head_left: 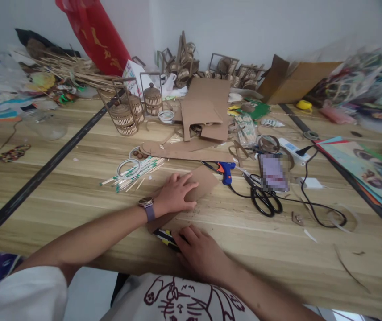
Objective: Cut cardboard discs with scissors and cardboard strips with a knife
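Note:
A strip of brown cardboard (204,182) lies slanting on the wooden table in front of me. My left hand (176,192) presses on it with fingers spread, a watch on that wrist. Nearer the table's front edge, my right hand (197,249) has its fingers curled on a black and yellow tool (166,237), which looks like a utility knife and touches the cardboard's near end. Past the left hand is a bundle of thin sticks (144,174) with white rings (129,168). A blue glue gun (227,174) rests beyond the cardboard's far end.
Black scissors (266,201), a phone (274,172) and a power strip (293,151) with a looping cable lie to the right. Small wooden lanterns (123,119), stacked cardboard (206,96) and an open box (294,82) stand at the back. Colourful sheets (367,171) cover the far right.

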{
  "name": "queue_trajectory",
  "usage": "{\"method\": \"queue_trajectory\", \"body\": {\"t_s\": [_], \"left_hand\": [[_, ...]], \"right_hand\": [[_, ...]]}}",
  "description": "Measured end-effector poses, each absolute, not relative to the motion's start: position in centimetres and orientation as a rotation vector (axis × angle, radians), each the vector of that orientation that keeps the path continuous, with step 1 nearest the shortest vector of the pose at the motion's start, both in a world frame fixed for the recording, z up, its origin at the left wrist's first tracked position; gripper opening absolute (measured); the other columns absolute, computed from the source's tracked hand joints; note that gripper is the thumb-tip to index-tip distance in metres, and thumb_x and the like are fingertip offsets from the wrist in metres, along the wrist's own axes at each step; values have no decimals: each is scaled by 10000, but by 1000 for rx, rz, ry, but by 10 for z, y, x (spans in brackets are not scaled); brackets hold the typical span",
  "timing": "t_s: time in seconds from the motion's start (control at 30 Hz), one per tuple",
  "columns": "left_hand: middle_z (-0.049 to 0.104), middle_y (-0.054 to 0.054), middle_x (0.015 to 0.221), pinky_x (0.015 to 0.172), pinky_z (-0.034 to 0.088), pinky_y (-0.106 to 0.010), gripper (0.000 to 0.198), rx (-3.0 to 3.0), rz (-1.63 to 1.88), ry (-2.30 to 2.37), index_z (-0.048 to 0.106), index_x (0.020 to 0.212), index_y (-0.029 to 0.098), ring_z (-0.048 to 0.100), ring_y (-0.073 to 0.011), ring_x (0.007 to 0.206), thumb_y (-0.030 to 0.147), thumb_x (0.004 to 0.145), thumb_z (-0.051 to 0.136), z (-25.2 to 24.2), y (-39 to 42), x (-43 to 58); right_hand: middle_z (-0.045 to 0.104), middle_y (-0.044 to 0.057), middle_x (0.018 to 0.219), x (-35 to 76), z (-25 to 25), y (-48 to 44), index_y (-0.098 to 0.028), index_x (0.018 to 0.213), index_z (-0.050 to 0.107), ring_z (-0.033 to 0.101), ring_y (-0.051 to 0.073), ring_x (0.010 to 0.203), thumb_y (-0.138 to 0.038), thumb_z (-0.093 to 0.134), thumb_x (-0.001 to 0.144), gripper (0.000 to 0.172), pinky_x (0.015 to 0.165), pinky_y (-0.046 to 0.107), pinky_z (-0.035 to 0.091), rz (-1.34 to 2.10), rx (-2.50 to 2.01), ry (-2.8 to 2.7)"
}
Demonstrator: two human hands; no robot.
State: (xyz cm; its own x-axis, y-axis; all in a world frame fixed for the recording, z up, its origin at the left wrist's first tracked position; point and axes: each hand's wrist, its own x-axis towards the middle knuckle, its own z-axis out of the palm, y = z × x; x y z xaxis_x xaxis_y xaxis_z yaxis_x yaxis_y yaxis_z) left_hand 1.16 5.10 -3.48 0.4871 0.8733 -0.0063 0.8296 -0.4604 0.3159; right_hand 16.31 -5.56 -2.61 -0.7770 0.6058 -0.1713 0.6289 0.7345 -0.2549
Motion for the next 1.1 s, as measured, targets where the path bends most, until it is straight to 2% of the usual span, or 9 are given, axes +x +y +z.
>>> {"method": "queue_trajectory", "body": {"t_s": [0.17,0.33,0.47,0.6,0.77,0.9,1.0,1.03,1.1], "left_hand": [[374,-81,1594,1071,339,-537,665,2461,237,1444,577,1399,269,381,-405,1260,502,792,714,-36,51,11],[395,-71,1585,1079,342,-522,671,2455,231,1432,587,1394,271,388,-395,1255,497,778,728,-36,52,11],[392,-78,1590,1070,350,-545,673,2454,224,1423,587,1396,270,395,-405,1256,493,779,733,-34,52,11],[421,-106,1571,1065,363,-544,676,2459,218,1400,595,1387,255,421,-401,1250,527,784,733,-25,61,6],[406,-132,1576,1100,338,-549,669,2607,285,1306,542,1424,229,400,-381,1307,496,834,711,-14,84,-14],[448,-149,1536,1145,264,-580,567,2784,249,1204,603,1346,203,335,-392,1384,428,841,729,-17,90,-26],[549,-143,1420,1105,326,-547,416,2802,317,1223,674,1214,190,394,-372,1320,421,869,703,-15,75,-26],[603,-131,1330,1065,372,-507,340,2783,333,1245,691,1155,187,449,-344,1248,404,895,674,-13,66,-24],[669,-112,1075,947,439,-450,254,2731,296,1288,708,1002,167,528,-306,1071,399,924,636,-9,46,-19]], "right_hand": [[685,116,1062,172,-37,-60,-129,1297,560,631,271,954,-286,705,884,465,694,341,520,-369,1009,2988],[694,76,974,177,-48,-68,-186,1261,585,634,238,869,-329,727,863,446,640,306,482,-324,853,3132],[701,76,987,182,-49,-67,-178,1256,599,639,244,878,-336,763,834,480,640,308,492,-327,889,3146],[709,73,1008,200,-42,-62,-170,1262,611,637,252,874,-272,788,815,491,687,334,521,-309,939,3159],[702,82,1082,231,-25,-63,-164,1334,583,621,264,949,-177,786,823,550,834,375,522,-332,1000,3110],[707,77,1097,239,-17,-57,-181,1327,599,615,268,988,-343,793,846,544,894,401,492,-442,990,3078],[727,71,1017,237,-18,-35,-192,1224,666,621,243,932,-353,704,925,341,833,369,481,-359,1048,3115],[731,76,1000,236,-19,-25,-191,1189,685,621,238,921,-308,663,957,261,812,359,476,-279,1105,3135],[729,107,1059,234,-22,-3,-173,1181,694,617,244,930,-233,595,991,223,792,358,473,-118,1203,3128]]}}
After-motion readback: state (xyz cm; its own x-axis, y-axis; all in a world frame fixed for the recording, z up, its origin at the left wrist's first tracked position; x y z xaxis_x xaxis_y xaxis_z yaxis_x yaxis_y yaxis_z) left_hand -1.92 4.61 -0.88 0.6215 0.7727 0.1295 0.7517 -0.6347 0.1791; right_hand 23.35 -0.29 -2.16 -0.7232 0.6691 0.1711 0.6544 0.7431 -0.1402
